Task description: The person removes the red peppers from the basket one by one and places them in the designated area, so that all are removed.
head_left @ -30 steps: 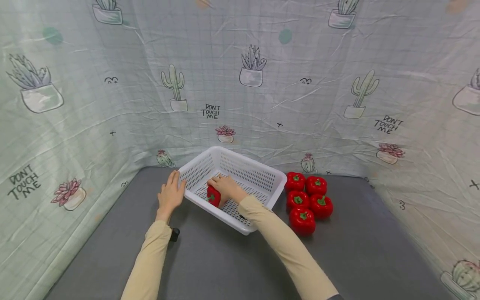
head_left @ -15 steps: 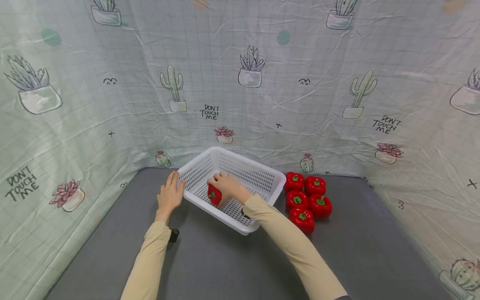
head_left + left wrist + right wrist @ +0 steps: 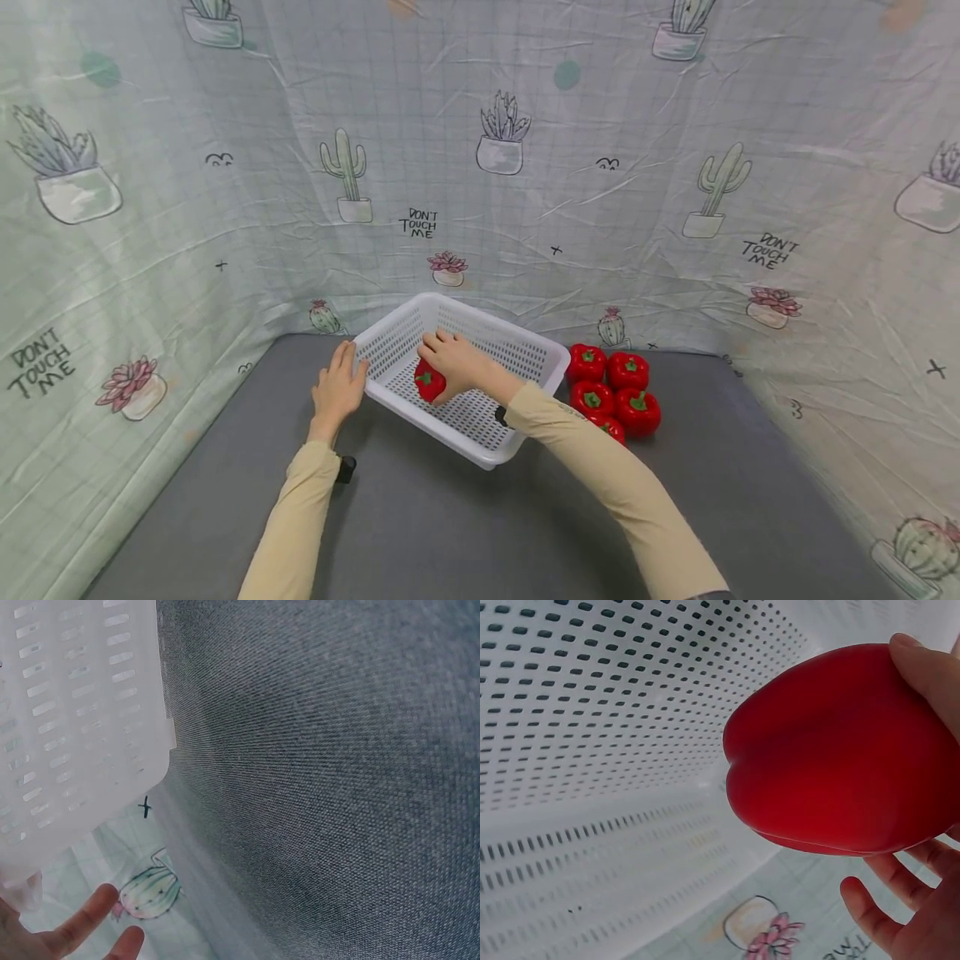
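Observation:
A red bell pepper (image 3: 429, 381) is held in my right hand (image 3: 459, 364), inside the white perforated basket (image 3: 517, 333). In the right wrist view, my thumb lies along one side of the pepper (image 3: 840, 750) and the fingers (image 3: 877, 915) are at its other side. The pepper appears lifted off the basket floor. My left hand (image 3: 339, 390) rests at the basket's left corner with its fingers nearly straight. In the left wrist view, those fingers (image 3: 86, 919) reach past the basket's outer wall (image 3: 82, 697).
Several red bell peppers (image 3: 627, 371) stand grouped on the grey table (image 3: 420, 517), just right of the basket. My right sleeve (image 3: 607, 483) partly covers the nearest one. A curtain with cactus prints (image 3: 450, 100) encloses the table's back and sides.
My right hand has risen slightly with the pepper and shifted a little away from me. The right forearm has moved to the right, now overlapping the nearest pepper. My left hand has stayed in place.

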`<state>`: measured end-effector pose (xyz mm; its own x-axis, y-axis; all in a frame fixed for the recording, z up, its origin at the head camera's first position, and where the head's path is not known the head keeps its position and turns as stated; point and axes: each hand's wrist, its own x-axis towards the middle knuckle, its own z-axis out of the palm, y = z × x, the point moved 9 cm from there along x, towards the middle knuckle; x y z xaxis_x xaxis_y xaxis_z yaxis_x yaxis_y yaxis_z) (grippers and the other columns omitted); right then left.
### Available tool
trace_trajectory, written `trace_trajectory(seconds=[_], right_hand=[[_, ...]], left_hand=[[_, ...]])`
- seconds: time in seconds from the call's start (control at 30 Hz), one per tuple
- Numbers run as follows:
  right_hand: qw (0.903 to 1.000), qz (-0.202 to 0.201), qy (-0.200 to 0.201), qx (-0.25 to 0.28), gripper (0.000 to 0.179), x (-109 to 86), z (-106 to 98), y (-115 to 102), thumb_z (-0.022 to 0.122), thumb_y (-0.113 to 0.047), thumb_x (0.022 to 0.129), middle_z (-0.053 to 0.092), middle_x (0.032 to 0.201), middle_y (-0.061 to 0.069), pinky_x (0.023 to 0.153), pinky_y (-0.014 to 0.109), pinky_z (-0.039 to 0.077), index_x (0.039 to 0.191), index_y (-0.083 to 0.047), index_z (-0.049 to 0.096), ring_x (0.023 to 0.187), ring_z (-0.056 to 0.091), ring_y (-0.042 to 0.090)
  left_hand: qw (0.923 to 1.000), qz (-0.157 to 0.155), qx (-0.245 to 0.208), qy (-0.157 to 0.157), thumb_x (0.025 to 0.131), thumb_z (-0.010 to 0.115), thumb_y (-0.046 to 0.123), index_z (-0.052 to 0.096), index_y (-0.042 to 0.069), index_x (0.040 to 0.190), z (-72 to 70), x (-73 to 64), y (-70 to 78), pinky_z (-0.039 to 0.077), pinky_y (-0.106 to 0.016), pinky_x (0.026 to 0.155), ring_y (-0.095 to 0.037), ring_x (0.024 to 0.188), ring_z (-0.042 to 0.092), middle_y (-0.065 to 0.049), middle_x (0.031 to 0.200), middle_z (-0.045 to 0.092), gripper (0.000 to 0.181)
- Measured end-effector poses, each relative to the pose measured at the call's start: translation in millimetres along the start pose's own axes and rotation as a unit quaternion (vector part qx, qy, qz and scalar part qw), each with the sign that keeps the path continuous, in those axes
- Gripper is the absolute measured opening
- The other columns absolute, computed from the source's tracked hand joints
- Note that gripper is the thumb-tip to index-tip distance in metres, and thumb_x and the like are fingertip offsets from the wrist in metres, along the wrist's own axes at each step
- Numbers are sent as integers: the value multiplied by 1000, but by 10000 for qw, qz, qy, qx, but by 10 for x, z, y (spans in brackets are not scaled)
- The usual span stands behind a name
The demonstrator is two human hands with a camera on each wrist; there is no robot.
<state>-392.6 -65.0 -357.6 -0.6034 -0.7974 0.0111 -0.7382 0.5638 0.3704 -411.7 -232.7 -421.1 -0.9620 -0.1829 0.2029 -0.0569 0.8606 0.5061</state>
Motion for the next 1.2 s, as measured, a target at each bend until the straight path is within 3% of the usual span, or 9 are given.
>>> trace_trajectory(seconds=[0.27,0.5,0.9,1.2], right_hand=[[9982,-396,411,204,73,-277,-222,-63,65,-55,68,44,122,2,84,31,44,126,-16,42,108,39,17],[9953,-478,797,272,69,-508,-348,-59,65,-55,67,46,117,3,86,31,43,120,-16,43,107,40,17],[9865,-43,1289,1005,78,-1002,-439,27,74,-52,59,46,118,3,89,34,44,120,-15,43,110,39,19],[9698,431,1947,1402,74,-1392,-483,176,76,-45,59,47,117,4,82,33,48,118,-13,45,105,42,18]], left_hand=[[10000,-37,8,-15,94,31,37,21,10,142,13,13,5,25,-69,89,-49,119,32,-10,149,16,56],[10000,-30,-26,-29,94,30,38,20,10,142,7,11,6,24,-69,90,-49,120,31,-10,149,16,56],[10000,9,-91,5,94,30,39,21,10,142,8,-1,-13,24,-69,89,-49,121,30,-11,149,17,56],[9999,14,-133,20,94,30,39,21,11,142,16,-4,1,24,-70,88,-50,121,30,-11,149,17,56]])
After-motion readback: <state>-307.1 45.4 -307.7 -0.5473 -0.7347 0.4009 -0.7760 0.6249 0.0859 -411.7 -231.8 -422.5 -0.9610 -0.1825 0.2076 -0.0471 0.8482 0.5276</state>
